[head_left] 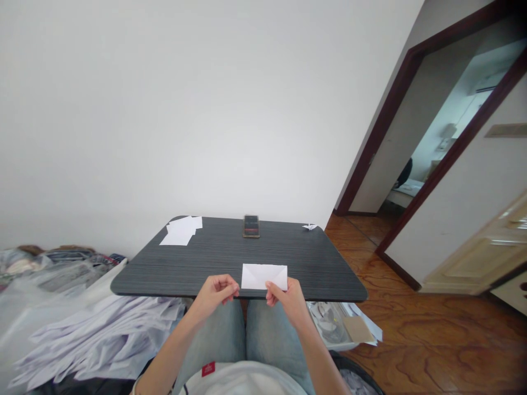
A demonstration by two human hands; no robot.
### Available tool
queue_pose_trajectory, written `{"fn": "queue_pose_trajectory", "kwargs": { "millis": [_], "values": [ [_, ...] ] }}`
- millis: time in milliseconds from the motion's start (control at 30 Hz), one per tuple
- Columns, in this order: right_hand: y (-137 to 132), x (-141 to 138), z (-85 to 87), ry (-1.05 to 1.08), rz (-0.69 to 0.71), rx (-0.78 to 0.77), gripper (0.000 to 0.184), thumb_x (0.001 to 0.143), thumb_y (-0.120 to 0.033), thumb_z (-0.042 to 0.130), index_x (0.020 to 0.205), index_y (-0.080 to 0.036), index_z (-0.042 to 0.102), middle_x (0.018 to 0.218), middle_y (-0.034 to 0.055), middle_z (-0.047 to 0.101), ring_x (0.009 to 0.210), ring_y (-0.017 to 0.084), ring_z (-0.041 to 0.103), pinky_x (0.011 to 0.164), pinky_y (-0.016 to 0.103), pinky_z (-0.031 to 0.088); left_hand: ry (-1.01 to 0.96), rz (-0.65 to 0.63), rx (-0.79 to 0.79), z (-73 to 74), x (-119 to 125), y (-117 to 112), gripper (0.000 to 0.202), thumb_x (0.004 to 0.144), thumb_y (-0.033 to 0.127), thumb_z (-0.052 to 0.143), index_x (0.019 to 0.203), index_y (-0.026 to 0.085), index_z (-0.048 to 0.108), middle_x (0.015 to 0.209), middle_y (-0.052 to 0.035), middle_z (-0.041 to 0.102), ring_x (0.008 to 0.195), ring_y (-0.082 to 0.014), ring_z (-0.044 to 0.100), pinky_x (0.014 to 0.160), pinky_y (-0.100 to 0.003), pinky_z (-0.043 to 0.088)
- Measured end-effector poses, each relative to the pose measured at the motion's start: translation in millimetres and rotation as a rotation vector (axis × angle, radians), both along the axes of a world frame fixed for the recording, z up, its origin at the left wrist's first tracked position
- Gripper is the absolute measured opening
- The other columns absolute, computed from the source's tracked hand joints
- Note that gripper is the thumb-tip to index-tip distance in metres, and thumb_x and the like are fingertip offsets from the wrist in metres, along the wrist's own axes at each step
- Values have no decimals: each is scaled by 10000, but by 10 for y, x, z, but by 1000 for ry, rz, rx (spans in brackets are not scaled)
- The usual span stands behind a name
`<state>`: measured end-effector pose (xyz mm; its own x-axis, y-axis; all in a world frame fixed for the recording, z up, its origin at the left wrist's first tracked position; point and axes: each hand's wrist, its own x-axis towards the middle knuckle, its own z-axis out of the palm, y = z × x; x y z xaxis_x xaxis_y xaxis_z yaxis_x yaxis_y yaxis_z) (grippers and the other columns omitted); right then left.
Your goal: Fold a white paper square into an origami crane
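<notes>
A folded white paper (263, 276) lies at the near edge of a dark wood-grain table (214, 263). My right hand (288, 299) pinches the paper's lower right edge with thumb and fingers. My left hand (216, 293) hovers just left of the paper with its fingers curled together; I cannot make out anything in them, and its fingertips sit close to the paper's left corner.
A phone (251, 225) stands at the table's far edge. Several white sheets (180, 230) lie at the far left corner, a small folded paper figure (309, 226) at the far right. Crumpled papers (94, 334) pile left of my knees; a doorway (415, 181) opens right.
</notes>
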<state>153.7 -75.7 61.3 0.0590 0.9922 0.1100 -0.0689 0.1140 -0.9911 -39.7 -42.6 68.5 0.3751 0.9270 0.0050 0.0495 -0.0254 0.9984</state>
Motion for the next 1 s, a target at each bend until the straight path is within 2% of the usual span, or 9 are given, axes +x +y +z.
{"fn": "queue_pose_trajectory", "kwargs": {
  "millis": [167,267,367,567,733,1000],
  "values": [
    [-1,-62,-7,15,31,-23,290,663,-340,638,487,-117,579,419,10,572,355,103,511,376,207,430,-36,-43,-12,52,107,-33,281,683,393,584,698,113,596,574,-4,583,447,-77,448,401,-175,303],
    [-6,-104,-21,25,53,-37,280,656,-340,641,499,-116,585,419,11,574,363,105,518,380,205,434,9,-70,28,32,206,-54,262,668,367,607,625,108,602,520,7,565,441,-79,435,402,-180,284],
    [-11,-107,-35,23,80,-58,242,631,-324,659,532,-110,603,437,14,588,378,107,529,390,204,443,13,-40,73,-8,247,-57,243,678,345,604,596,116,598,505,14,562,449,-86,440,428,-191,311],
    [-6,-81,-45,-10,143,-102,205,610,-288,659,546,-96,624,458,26,609,386,114,545,397,211,451,24,-31,120,-61,222,-46,220,692,322,596,604,120,595,511,20,551,464,-88,442,454,-193,337],
    [9,-68,-70,-20,164,-100,218,616,-292,651,517,-104,607,448,23,601,385,115,545,399,214,447,53,-32,129,-49,221,-43,236,699,321,587,578,119,580,491,25,530,451,-81,424,449,-189,329],
    [6,108,-65,31,163,-99,232,633,-331,661,587,-121,573,481,7,611,395,96,542,414,199,440,67,27,114,-37,175,-21,249,681,346,600,580,119,574,491,24,550,424,-79,421,432,-195,321]
  ]
}}
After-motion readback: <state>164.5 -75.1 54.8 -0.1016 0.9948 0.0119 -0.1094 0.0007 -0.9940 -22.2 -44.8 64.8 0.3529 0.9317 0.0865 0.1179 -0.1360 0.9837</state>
